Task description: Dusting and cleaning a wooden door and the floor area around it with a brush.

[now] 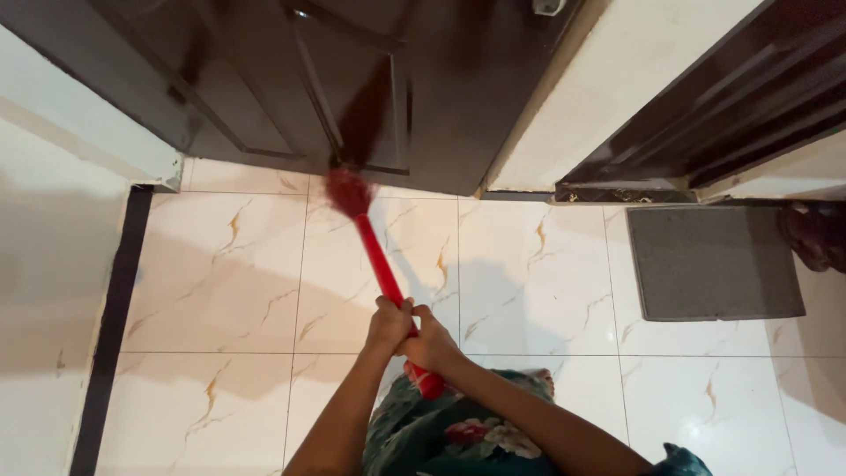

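- Your left hand (388,319) is wrapped round the red broom handle (381,264), fingers closed tight on it; it sits higher up the stick than the other hand.
- Your right hand (429,342) is clamped on the same handle just below & touching the left; both fists sit side by side approx. at frame centre-bottom.
- The handle runs up & to the left from your hands; its butt end pokes out below the right hand, over your floral green garment (458,432).
- The red broom head (348,189) is at the far end, blurred, at the foot of the dark brown door (264,79); can't tell whether the bristles touch the floor or the door.
- A dark reddish smear shows on the door panel above the head; prob. reflection or blur, can't tell which.
- The floor (529,282) is glossy white tile w/ gold veins; a black strip (110,326) runs along the left edge by the white wall.
- A grey mat (714,262) lies to the right, well apart from the broom, in front of a second dark door frame (705,115).
- Dark footwear (815,234) sits at the mat's right edge; partly cut off by frame.
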